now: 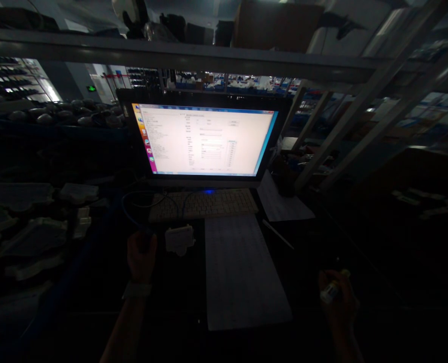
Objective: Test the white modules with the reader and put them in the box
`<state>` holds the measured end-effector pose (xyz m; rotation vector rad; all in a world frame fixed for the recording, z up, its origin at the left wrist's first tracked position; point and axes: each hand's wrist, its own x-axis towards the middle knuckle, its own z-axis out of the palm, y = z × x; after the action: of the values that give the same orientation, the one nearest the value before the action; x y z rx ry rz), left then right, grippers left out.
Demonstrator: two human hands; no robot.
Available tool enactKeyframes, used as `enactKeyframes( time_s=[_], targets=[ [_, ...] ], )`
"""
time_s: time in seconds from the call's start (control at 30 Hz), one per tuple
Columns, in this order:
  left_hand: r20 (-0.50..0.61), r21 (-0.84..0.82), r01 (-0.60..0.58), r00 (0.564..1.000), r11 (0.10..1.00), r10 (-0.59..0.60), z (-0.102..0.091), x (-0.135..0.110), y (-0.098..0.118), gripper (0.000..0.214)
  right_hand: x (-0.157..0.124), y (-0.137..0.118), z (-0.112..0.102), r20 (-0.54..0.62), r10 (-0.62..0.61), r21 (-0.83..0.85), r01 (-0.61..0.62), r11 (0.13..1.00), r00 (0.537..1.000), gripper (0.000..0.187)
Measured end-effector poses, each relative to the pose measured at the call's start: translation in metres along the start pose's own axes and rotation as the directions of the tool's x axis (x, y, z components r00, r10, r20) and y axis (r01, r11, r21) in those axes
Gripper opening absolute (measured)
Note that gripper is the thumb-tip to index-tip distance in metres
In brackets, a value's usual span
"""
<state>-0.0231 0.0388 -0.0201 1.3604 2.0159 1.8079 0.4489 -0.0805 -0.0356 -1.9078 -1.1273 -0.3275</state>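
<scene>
My left hand [140, 259], with a pale band at the wrist, is closed around the end of a blue cable [127, 214]. The cable loops up to the left of the keyboard [216, 202]. Just right of that hand lies a flat, translucent plastic part [180, 239] with small tabs. My right hand [340, 302] is closed on a small white and yellow cylinder [330, 291] with a printed label; its exact kind is too dark to tell. Between my hands a printed sheet of paper [242, 272] lies on the dark table.
A lit monitor [208, 141] stands behind the keyboard. A pen-like white stick [278, 234] lies right of the sheet, near another paper [284, 201]. On the left, a blue-edged bin holds several translucent parts [35, 237]. A metal shelf beam [193, 54] crosses above.
</scene>
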Motion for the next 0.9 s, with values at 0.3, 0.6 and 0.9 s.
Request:
enactKeyframes(
  time_s=[0.3,0.6,0.9],
  targets=[
    [0.016,0.011,0.007,1.000,1.000,-0.007,-0.0013,0.0005,0.0009,0.058,0.0002,0.0029,0.0011,0.018,0.003,0.001,-0.003,1.000,1.000,0.070],
    [0.020,-0.009,0.017,1.000,1.000,-0.017,0.0005,-0.0003,-0.0043,0.057,0.0007,0.0041,0.0018,0.000,0.005,0.004,-0.005,1.000,1.000,0.069],
    [0.009,0.011,0.011,1.000,1.000,-0.011,-0.0005,0.0006,-0.0011,0.058,-0.0002,0.0039,0.0021,-0.001,0.034,-0.006,-0.034,0.999,0.999,0.071]
  ],
)
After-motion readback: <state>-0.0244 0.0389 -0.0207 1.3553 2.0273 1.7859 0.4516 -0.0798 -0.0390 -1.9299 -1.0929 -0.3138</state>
